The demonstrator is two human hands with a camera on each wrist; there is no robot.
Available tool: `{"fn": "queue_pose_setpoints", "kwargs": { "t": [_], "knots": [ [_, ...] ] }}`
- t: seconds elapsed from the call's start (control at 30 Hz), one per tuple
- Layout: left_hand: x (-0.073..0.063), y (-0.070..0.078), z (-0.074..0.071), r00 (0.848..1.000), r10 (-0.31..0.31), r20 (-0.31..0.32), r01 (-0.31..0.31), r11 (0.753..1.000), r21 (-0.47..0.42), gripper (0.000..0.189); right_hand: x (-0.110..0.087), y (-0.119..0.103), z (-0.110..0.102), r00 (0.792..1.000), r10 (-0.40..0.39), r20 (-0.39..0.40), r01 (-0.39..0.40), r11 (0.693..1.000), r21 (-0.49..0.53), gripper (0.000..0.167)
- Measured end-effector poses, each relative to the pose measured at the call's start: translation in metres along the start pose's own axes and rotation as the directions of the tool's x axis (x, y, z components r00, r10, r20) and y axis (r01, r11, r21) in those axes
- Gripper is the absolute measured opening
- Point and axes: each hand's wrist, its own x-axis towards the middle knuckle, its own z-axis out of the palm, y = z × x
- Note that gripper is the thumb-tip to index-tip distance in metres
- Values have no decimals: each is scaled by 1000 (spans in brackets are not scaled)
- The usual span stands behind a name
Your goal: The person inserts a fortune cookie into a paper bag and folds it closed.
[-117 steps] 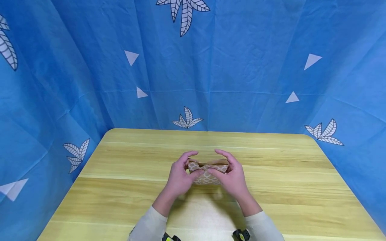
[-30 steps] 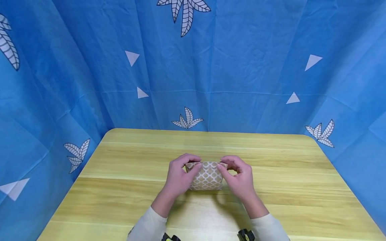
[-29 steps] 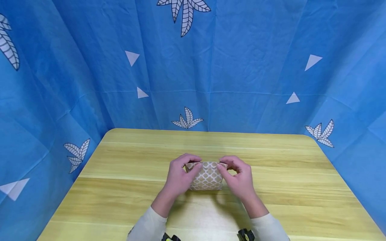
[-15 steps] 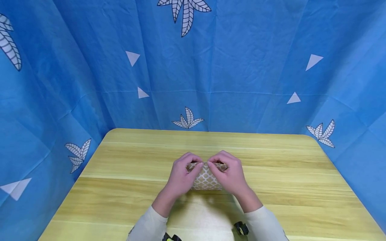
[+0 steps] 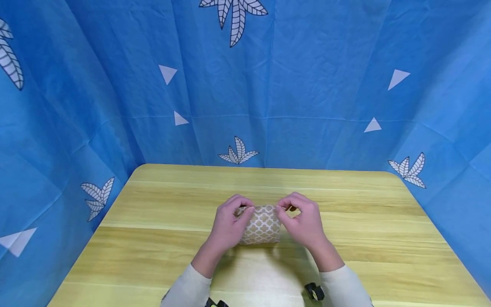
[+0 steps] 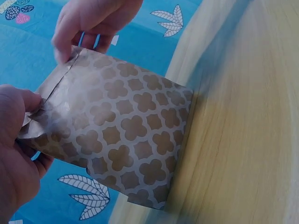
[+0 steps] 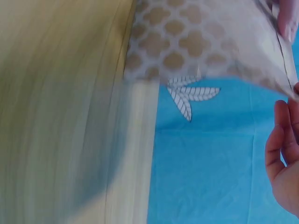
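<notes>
A small brown paper bag [image 5: 262, 228] with a white lattice pattern stands upright on the table, its top edge pressed flat and creased. My left hand [image 5: 229, 221] pinches the top edge near its left corner between thumb and fingers. At the opposite corner, my right hand [image 5: 303, 219] pinches the same edge. In the left wrist view the bag [image 6: 133, 128] shows a fold line running along its top between both hands. The right wrist view catches only part of the bag [image 7: 187, 39], slightly blurred. What the bag contains is hidden.
The pale wooden table [image 5: 153, 204] extends around the bag on all sides. A blue curtain [image 5: 307, 85] with white leaf prints hangs behind the table and along both sides. Black straps or mounts [image 5: 314, 292] sit by the wrists.
The bag's mouth, gaping 3.9 s ago, is now pressed together. My right hand came in to the middle of the top edge half a second ago and has slid back out to the right corner.
</notes>
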Motion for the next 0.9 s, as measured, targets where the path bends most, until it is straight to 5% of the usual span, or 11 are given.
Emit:
{"fn": "queue_pose_setpoints", "kwargs": {
  "t": [0.4,0.63,0.77,0.9],
  "knots": [
    [1,-3,-6,999,25,-36,-26,1000,-15,7,-1,-7,-17,995,49,-85,-49,999,11,24],
    [2,-2,-4,997,71,-31,-73,996,-49,7,10,-39,-8,1000,1,10,-2,996,88,17],
    [3,-1,-5,997,82,-14,-82,997,-7,8,9,-39,-2,999,-49,20,47,994,102,17],
    [7,2,-9,988,155,14,-156,982,111,5,5,-30,3,996,-84,11,81,988,128,18]
  ]
}}
